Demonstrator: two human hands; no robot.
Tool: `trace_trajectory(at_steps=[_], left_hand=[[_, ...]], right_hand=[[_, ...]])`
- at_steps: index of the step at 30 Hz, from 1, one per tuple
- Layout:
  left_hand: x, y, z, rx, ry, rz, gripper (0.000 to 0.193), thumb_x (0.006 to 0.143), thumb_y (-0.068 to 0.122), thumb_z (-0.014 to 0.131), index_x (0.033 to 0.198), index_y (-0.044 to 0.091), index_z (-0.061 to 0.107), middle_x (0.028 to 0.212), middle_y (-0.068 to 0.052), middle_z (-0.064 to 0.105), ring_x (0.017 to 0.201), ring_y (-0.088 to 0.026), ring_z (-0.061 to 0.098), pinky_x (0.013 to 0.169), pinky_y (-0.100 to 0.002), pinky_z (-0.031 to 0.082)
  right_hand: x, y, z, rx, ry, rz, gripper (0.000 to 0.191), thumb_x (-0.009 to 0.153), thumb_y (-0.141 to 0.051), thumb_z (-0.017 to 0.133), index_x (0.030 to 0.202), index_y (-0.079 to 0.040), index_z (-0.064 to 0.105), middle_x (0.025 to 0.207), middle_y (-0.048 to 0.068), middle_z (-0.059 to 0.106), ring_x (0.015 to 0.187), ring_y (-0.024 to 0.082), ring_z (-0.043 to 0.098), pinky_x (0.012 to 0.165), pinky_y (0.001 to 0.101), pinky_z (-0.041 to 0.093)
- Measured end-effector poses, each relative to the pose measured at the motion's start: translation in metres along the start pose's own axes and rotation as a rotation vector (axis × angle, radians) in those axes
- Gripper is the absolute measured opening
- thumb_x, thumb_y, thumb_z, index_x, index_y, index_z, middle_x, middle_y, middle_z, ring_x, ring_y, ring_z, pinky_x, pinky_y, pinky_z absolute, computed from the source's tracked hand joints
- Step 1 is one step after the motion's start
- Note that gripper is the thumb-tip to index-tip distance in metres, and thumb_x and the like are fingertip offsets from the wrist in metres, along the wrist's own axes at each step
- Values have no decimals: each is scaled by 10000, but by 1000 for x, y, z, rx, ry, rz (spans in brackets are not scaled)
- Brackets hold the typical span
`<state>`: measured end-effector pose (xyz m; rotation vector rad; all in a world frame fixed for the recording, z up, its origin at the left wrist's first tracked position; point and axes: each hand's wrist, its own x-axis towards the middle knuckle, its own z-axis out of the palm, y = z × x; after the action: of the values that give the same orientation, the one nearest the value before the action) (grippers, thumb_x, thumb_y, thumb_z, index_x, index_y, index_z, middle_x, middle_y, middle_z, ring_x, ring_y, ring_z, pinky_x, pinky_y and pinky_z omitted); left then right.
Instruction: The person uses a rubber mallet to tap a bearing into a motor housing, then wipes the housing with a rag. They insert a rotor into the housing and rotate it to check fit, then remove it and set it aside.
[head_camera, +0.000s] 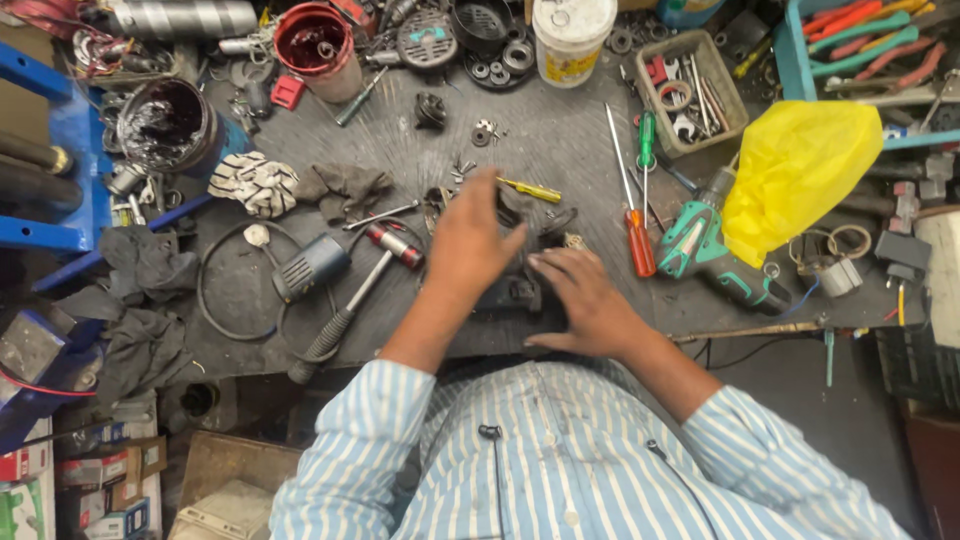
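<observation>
Yellow bag (795, 170); green-black drill (700, 250); red-handled screwdriver (638, 240); blue-white striped shirt (560, 460).

Dark part (510, 293) mostly hidden under both hands; kind can't tell.

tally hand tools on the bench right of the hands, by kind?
Screwdrivers: 3 – red handle, green handle, yellow handle
Cordless drills: 1 – green and black
Yellow plastic bags: 1
Total: 5
Both hands, left and right, rest on a dark part.
</observation>
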<state>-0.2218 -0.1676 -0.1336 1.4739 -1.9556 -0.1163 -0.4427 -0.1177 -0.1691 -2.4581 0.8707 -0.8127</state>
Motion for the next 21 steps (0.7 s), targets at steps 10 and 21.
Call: trace_trajectory(at_steps=[10, 21], left_hand=[[-65, 10, -101, -1266, -128, -384, 806, 798, 77, 889, 1481, 29, 463, 1421, -146, 564, 1296, -248, 603, 1066, -425, 561], [-69, 57, -158, -645, -282, 73, 774, 800, 117, 877, 1465, 55, 484, 1466, -126, 590, 1373, -291, 603, 1161, -419, 502]], right_hand=[[7, -23, -5, 946, 250, 25, 892, 757, -125, 959, 1435, -153, 380, 1421, 116, 525, 1449, 310, 518, 1243, 513, 423], [26, -36, -7, 683, 33, -114, 951, 554, -272, 1032, 1352, -56, 562, 1317, 122, 645, 1228, 298, 622, 1058, 420, 512]])
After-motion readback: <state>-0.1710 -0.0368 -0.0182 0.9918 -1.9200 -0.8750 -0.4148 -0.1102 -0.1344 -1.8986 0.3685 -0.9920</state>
